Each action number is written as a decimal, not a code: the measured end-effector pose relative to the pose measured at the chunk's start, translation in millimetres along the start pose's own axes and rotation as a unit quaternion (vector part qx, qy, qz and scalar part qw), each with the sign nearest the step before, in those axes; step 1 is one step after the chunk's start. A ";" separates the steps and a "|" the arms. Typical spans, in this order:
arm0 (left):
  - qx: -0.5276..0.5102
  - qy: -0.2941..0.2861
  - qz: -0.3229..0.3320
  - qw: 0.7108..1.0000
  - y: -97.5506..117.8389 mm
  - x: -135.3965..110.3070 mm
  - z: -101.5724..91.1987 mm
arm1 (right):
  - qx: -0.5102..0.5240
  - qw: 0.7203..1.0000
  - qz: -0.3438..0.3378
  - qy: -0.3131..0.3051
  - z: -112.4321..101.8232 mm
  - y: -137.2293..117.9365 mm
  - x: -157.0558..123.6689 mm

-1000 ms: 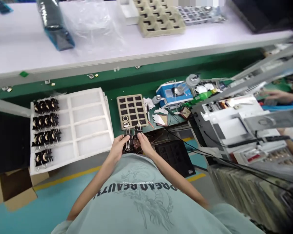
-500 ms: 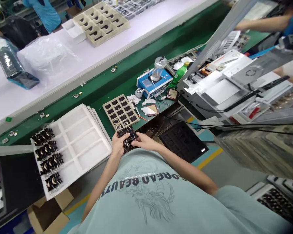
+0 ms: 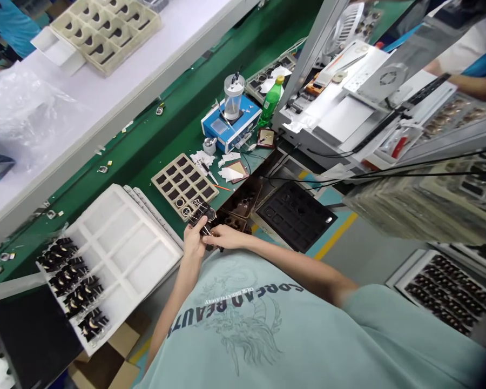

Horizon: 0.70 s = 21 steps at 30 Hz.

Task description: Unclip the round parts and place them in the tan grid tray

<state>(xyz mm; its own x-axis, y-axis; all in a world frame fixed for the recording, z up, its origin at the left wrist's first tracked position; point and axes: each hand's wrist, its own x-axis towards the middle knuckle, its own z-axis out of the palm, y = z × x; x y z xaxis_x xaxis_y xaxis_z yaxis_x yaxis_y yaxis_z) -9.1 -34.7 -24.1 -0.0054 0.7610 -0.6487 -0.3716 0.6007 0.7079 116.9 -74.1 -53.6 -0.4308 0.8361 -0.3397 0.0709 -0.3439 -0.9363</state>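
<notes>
In front of my shirt, my left hand (image 3: 193,237) is wrapped round a cluster of black binder clips (image 3: 204,210) with silver wire handles, its thumb lying on top. Whatever the clips are clamped on is too small and covered to make out. My right hand (image 3: 225,236) meets the cluster from the right, fingers closed at its lower end by a wire handle. Just beyond the clips is a beige compartment tray (image 3: 170,199) with dark square pieces in its cells and a few rings near its front corner.
To the left, a white foam tray (image 3: 135,254) carries rows of clipped black parts (image 3: 81,294). A blue box (image 3: 227,127) and green bottle (image 3: 272,100) stand on the bench. A black tray (image 3: 295,216) lies lower right, near stacked trays (image 3: 421,205). A co-worker's arm (image 3: 476,86) shows far right.
The view has swung, so the bench things sit further left. My hands have turned the clip cluster, and my right hand has moved closer in against its lower end.
</notes>
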 end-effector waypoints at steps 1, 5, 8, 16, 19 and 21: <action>0.002 0.009 -0.009 1.000 -2.7 1.0 0.2 | -0.015 1.000 -0.001 0.000 2.0 1.3 1.8; -0.008 0.024 -0.037 0.999 -9.7 6.8 -3.9 | 0.016 0.999 0.030 -0.021 2.9 13.4 -4.6; -0.030 0.023 -0.037 0.999 -10.0 11.4 -7.7 | 0.026 0.997 0.075 0.007 -13.0 29.1 -16.8; 0.004 0.034 0.007 0.999 -10.0 11.0 -17.7 | -0.017 0.957 0.206 0.202 -90.8 74.6 -15.2; 0.012 0.051 0.007 0.999 -11.8 8.7 -22.4 | -0.040 0.948 0.248 0.195 -95.1 86.0 -7.6; 0.034 0.054 0.013 0.998 -13.2 6.7 -25.9 | -0.027 0.947 0.253 0.199 -90.9 90.5 -4.0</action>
<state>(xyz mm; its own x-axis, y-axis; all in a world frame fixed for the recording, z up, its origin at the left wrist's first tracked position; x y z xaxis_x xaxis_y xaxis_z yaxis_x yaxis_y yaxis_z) -28.3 -43.9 -45.0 -0.1150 0.7481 -0.6536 -0.3064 0.5991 0.7397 206.8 -69.7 -145.1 0.0419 0.6690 -0.7421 0.2280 -0.7296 -0.6448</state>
